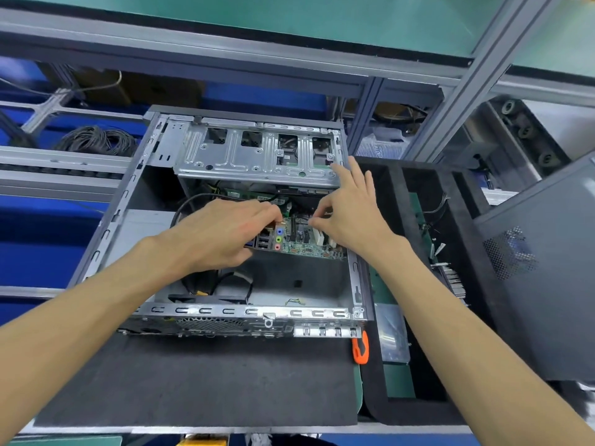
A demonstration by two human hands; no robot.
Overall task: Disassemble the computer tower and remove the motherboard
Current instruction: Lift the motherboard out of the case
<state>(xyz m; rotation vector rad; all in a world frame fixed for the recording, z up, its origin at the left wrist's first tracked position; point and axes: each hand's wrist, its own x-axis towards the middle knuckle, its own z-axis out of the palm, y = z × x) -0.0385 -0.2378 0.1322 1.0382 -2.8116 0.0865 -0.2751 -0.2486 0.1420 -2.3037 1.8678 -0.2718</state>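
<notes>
Open computer tower [225, 201] lying on its side at centre frame on a dark foam mat [193, 381], side panel off, interior facing the camera. Green motherboard [306, 247] raised on a tilt inside the chassis at centre, its port block with blue, green and pink audio jacks turned toward the lower edge of the frame, its far end tucked under the silver drive cage [257, 152] above. Long axis of the board running left to right across the frame, directly beneath both hands and about equally near to each.

Left hand [222, 233] curled over the board's left end, fingers gripping it at the port block. Right hand [351, 210] at the board's right part, thumb and index finger pinching a small piece on its upper face, remaining fingers spread toward the cage; what exactly is pinched too small to tell.

Judged as the lift-out stage: clearance under the drive cage likely the deciding factor, calling for a pull toward the bottom of the frame before any lift.

Orange-handled tool [360, 350] beside the tower's lower right corner. No brand, label or writing legible anywhere.
</notes>
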